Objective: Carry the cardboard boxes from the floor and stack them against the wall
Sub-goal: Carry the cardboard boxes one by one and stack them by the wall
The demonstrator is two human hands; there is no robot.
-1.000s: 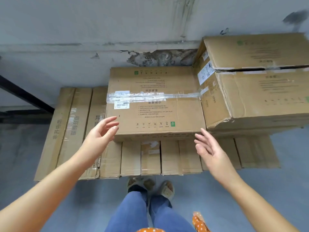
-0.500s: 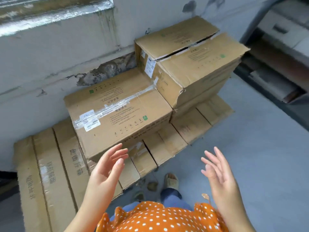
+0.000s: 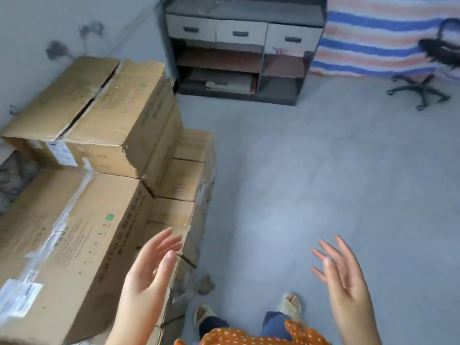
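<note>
A taped cardboard box (image 3: 64, 235) lies at the lower left on a row of flat cartons (image 3: 184, 180) along the wall (image 3: 29, 28). Behind it a taller box (image 3: 104, 115) with a split top stands on the same row. My left hand (image 3: 151, 267) hovers with straight fingers beside the taped box's near corner, holding nothing. My right hand (image 3: 343, 272) is raised over the bare floor, palm inward and empty.
A dark shelf unit with drawers (image 3: 244, 48) stands at the back. A striped tarp (image 3: 388, 33) and an office chair (image 3: 428, 70) are at the far right. Grey concrete floor (image 3: 311, 170) stretches to the right of the boxes. My feet (image 3: 288, 302) are below.
The view has swung to the right, away from the wall. Both hands have drawn back from the taped box, which stays on the stack.
</note>
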